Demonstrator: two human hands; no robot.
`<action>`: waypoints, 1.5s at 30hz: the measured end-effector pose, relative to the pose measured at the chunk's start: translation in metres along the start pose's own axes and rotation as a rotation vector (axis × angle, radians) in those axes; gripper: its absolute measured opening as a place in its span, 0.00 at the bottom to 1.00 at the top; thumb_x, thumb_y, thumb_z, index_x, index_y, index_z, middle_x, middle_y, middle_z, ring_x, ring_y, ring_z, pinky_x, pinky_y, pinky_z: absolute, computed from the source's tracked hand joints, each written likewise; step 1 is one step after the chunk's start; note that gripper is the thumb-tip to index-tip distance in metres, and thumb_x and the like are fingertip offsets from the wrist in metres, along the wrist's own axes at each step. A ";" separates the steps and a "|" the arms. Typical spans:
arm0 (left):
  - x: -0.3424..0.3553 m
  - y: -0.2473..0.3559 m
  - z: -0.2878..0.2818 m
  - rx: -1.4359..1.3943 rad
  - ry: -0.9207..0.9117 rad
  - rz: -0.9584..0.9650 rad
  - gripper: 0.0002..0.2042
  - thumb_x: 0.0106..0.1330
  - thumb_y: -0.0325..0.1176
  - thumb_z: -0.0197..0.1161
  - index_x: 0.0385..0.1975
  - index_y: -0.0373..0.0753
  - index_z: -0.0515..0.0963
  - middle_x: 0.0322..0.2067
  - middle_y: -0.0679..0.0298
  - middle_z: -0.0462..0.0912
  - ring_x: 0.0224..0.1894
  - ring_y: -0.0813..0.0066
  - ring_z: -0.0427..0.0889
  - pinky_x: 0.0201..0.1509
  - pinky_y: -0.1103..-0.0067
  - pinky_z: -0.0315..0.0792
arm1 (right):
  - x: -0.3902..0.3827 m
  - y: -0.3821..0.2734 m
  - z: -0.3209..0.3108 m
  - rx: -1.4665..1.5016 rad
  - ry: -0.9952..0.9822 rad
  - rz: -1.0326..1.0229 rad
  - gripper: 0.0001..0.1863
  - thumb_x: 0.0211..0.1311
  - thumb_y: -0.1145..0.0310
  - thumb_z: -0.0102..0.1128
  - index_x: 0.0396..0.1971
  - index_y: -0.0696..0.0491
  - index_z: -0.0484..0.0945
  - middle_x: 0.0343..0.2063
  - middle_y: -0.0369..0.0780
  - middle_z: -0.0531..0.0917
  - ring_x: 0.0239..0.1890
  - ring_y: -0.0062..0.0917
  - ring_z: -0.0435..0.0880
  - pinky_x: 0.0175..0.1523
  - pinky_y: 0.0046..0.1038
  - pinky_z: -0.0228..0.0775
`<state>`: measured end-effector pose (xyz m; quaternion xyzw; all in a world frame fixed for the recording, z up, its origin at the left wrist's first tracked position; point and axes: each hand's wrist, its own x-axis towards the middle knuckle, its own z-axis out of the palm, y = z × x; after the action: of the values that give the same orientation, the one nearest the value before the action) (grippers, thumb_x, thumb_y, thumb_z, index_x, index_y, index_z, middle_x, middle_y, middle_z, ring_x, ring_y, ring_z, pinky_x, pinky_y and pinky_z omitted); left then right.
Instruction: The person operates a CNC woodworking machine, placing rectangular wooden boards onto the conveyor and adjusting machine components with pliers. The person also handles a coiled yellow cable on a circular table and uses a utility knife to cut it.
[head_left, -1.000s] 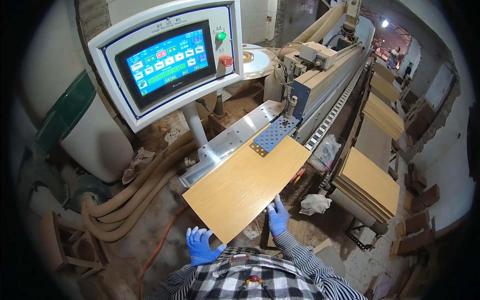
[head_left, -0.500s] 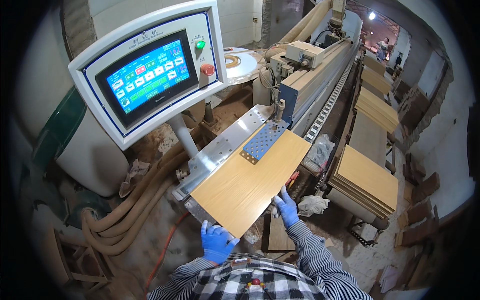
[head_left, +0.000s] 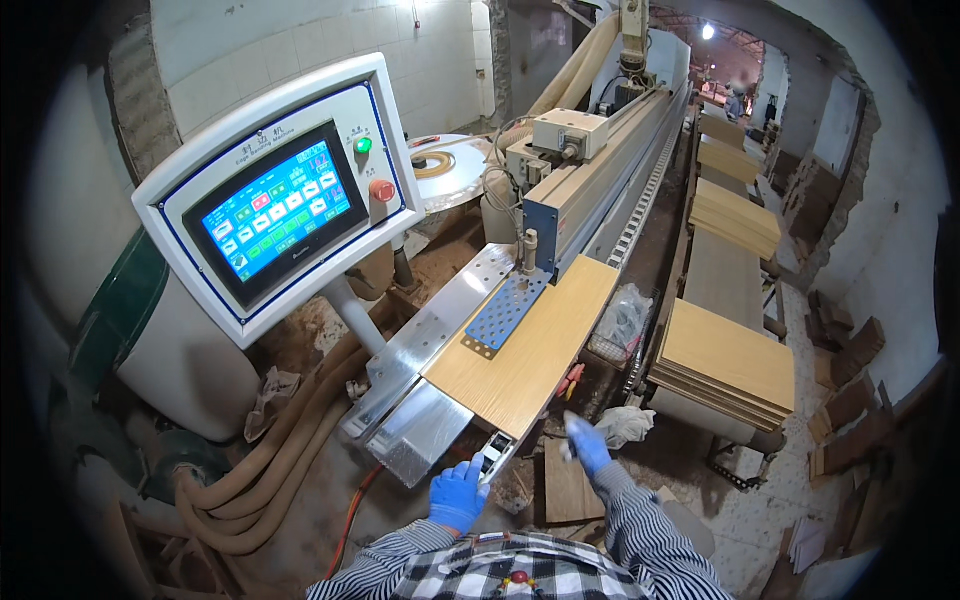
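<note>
A wood-grain board (head_left: 540,375) lies on the edge banding machine's metal bed (head_left: 425,440), its far part under a blue perforated plate (head_left: 507,312). My left hand (head_left: 457,497), in a blue glove, is at the near end of a metal rail (head_left: 492,455), just short of the board's near edge. Its fingers stretch forward and touch the rail end. To the right of the board, apart from it, is my gloved right hand (head_left: 588,445), which holds no board. Motion smears its fingers.
A control panel with a lit screen (head_left: 278,215) stands at the left. Thick hoses (head_left: 270,460) curve below it. Stacked boards (head_left: 725,355) rest on a long roller stand at the right. Red-handled pliers (head_left: 571,380) and a white cloth (head_left: 626,427) lie beside the machine.
The board has slid forward along the bed, away from me, and both hands have come off it. My left hand has moved right to the rail end. The view has shifted slightly.
</note>
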<state>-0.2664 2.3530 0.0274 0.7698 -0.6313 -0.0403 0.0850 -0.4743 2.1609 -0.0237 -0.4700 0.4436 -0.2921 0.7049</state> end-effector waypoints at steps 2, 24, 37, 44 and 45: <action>0.000 0.001 0.007 -0.067 -0.015 -0.040 0.33 0.59 0.48 0.58 0.64 0.45 0.59 0.47 0.55 0.75 0.41 0.59 0.77 0.46 0.64 0.71 | -0.015 0.077 -0.041 -0.172 0.022 0.031 0.19 0.67 0.57 0.50 0.50 0.54 0.74 0.18 0.38 0.77 0.18 0.21 0.75 0.22 0.24 0.68; 0.000 0.003 0.006 -0.121 -0.043 -0.084 0.32 0.61 0.47 0.55 0.65 0.44 0.57 0.52 0.55 0.73 0.42 0.56 0.78 0.45 0.63 0.73 | -0.145 0.321 -0.175 -0.948 -0.069 0.305 0.23 0.63 0.52 0.50 0.45 0.55 0.79 0.44 0.43 0.82 0.45 0.31 0.81 0.51 0.27 0.70; -0.002 0.000 0.010 -0.115 -0.027 -0.089 0.31 0.62 0.47 0.54 0.64 0.43 0.57 0.52 0.55 0.73 0.44 0.56 0.78 0.46 0.62 0.72 | -0.149 0.286 -0.148 -1.172 -0.210 0.158 0.18 0.64 0.56 0.46 0.42 0.52 0.79 0.40 0.43 0.83 0.44 0.36 0.81 0.51 0.31 0.72; -0.004 -0.001 0.013 -0.099 -0.003 -0.074 0.31 0.62 0.47 0.54 0.64 0.43 0.58 0.51 0.55 0.74 0.41 0.56 0.79 0.43 0.62 0.73 | -0.156 0.269 -0.138 -0.961 -0.085 0.533 0.20 0.63 0.54 0.44 0.44 0.50 0.79 0.48 0.42 0.80 0.50 0.38 0.77 0.55 0.32 0.68; -0.003 -0.001 0.013 -0.098 0.002 -0.067 0.31 0.62 0.47 0.54 0.64 0.43 0.58 0.51 0.55 0.74 0.40 0.56 0.79 0.43 0.62 0.73 | -0.153 0.282 -0.143 -0.981 -0.079 0.495 0.20 0.63 0.54 0.44 0.44 0.51 0.79 0.48 0.42 0.80 0.50 0.38 0.78 0.55 0.33 0.69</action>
<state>-0.2685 2.3552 0.0144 0.7854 -0.6024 -0.0733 0.1220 -0.6715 2.3391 -0.2537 -0.6356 0.5983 0.1411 0.4670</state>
